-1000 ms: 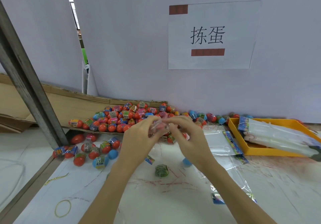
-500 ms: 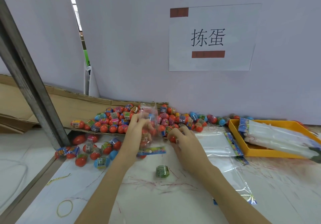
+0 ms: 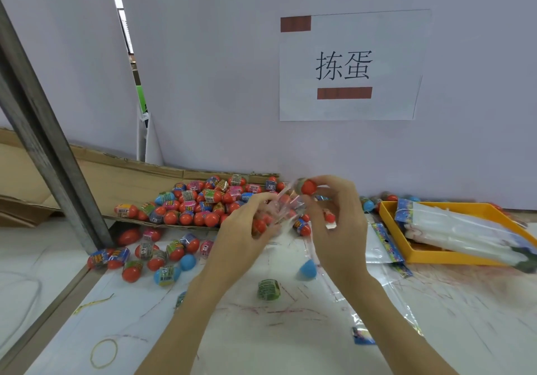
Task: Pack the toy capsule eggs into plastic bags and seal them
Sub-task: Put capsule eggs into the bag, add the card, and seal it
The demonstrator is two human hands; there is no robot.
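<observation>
Here your left hand (image 3: 247,223) gripped the clear bag (image 3: 283,209) by its mouth, while your right hand (image 3: 334,214) pinched a red egg (image 3: 308,186) just above it — you needed the mouth held wide. Beyond, the egg pile (image 3: 203,200) waited on cardboard.

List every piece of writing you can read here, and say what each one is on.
"拣蛋": on the white paper sign taped to the wall; its two brown bars carry no readable text.
Wrappers on the toy eggs: printed, too small and blurred to read.
Bag header strips beside the yellow tray: printed, unreadable.
</observation>
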